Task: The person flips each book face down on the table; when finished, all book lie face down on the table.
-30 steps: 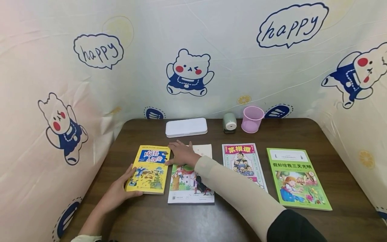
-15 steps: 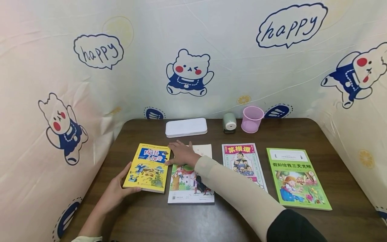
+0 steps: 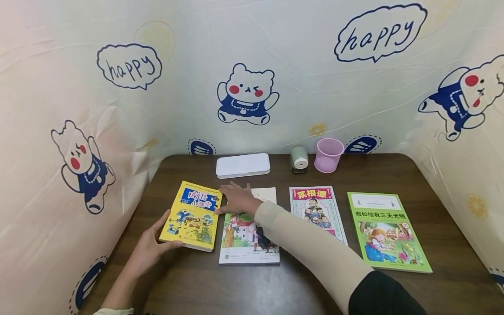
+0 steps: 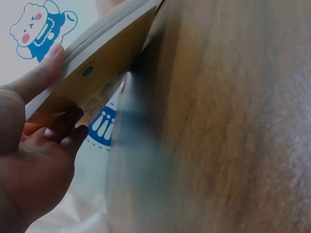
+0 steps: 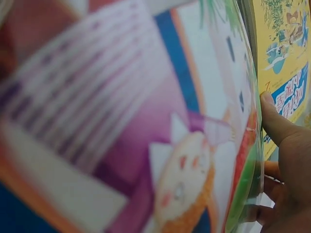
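A yellow book (image 3: 193, 223) with a blue title panel lies tilted at the table's left, its near left part raised. My left hand (image 3: 147, 247) grips its lower left corner. In the left wrist view the thumb (image 4: 46, 73) lies on the page edge, and the fingers bend beneath the back cover. My right hand (image 3: 239, 201) holds the book's upper right side; in the right wrist view its thumb (image 5: 277, 121) touches the yellow cover's edge. The right forearm crosses a castle-picture book (image 3: 240, 236), whose upper part the hand partly hides.
Right of the castle-picture book lie a pink-bordered book (image 3: 313, 210) and a green book (image 3: 387, 236). Behind them stand a white flat case (image 3: 243, 166), a small green-and-white device (image 3: 299, 159) and a pink cup (image 3: 328, 156). A printed cloth (image 3: 177, 109) surrounds the brown table (image 3: 252, 288).
The yellow book has risen and tilted, its top edge shifting farther back. My left hand has lifted slightly with its lower left corner. The right hand stays nearly still.
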`<action>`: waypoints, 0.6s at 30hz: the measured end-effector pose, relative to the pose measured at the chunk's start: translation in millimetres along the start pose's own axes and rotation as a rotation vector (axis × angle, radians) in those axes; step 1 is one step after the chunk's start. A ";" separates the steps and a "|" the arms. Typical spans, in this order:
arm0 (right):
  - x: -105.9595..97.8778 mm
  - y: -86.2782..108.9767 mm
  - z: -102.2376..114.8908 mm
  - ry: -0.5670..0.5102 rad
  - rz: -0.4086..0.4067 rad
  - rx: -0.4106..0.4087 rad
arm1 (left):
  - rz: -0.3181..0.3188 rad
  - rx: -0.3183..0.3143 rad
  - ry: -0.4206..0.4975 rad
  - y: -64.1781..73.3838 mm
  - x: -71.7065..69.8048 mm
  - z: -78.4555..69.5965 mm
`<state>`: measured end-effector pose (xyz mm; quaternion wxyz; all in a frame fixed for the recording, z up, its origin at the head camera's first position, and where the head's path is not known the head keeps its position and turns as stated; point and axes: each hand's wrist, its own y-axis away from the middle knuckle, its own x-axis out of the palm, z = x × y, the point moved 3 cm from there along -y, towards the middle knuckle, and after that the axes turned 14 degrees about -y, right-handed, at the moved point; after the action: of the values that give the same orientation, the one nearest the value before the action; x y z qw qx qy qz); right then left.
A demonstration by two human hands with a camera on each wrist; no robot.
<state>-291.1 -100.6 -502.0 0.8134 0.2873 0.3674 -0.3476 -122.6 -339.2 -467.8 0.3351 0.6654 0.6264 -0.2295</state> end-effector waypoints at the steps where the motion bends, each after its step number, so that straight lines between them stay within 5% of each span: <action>1: -0.5 -0.6 0.1 -0.004 0.002 -0.001 | -0.003 0.005 -0.007 0.8 -1.0 -1.4; 18: -13.3 -3.6 22.1 -0.151 0.012 -0.076 | -0.051 0.054 -0.103 11.6 -10.8 -21.9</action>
<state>-291.5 -114.0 -479.7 0.8512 0.2315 0.3159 -0.3492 -114.8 -330.4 -443.5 0.3429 0.6452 0.6187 -0.2888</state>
